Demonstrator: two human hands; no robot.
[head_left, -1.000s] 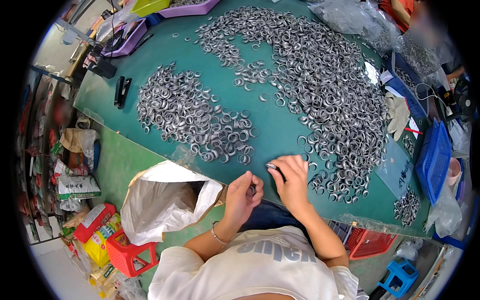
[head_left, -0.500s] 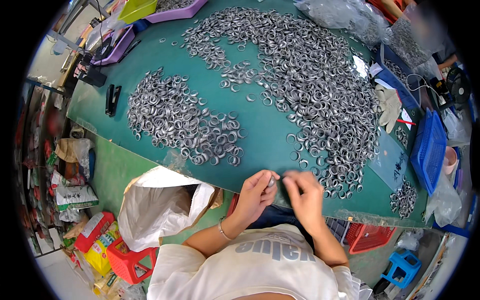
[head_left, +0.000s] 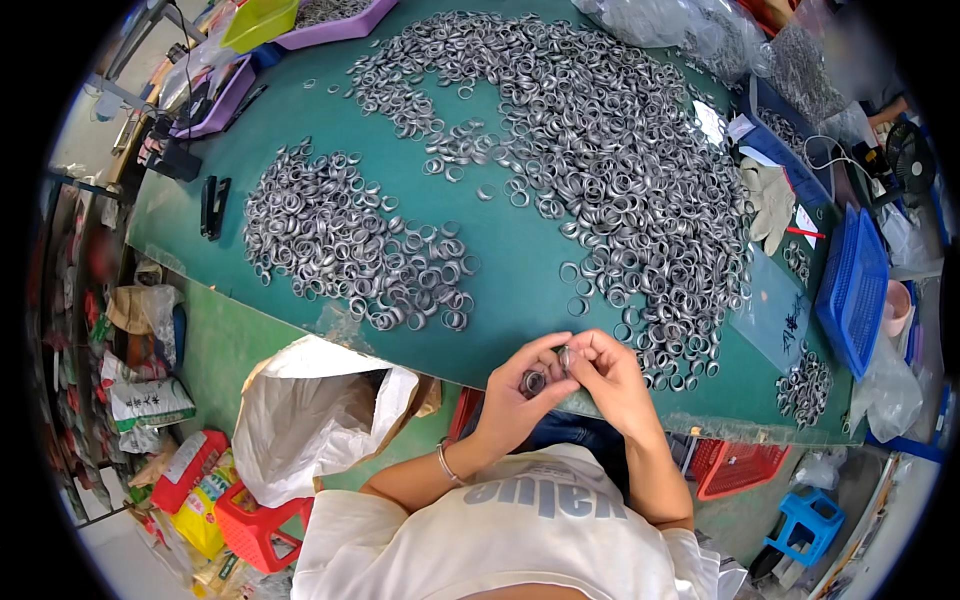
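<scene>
My left hand (head_left: 518, 392) is curled around a few grey metal rings (head_left: 533, 382) at the table's front edge. Against it, my right hand (head_left: 610, 380) pinches a single metal ring (head_left: 565, 358) between thumb and fingers. The fingertips of both hands meet near that ring. Beyond my hands, to the right, spreads a large heap of the same rings (head_left: 620, 170). A smaller pile of rings (head_left: 335, 235) lies to the left on the green table (head_left: 500, 300).
An open white sack (head_left: 310, 420) stands below the table's edge at left. A black stapler (head_left: 214, 207) lies on the far left. Blue baskets (head_left: 855, 290), a glove (head_left: 768, 205) and a small ring pile (head_left: 804, 390) are at right. Another person's arm shows at the far right.
My right hand has come in from the right and now meets the left. My left hand has turned so that the rings in it show. The view has shifted slightly.
</scene>
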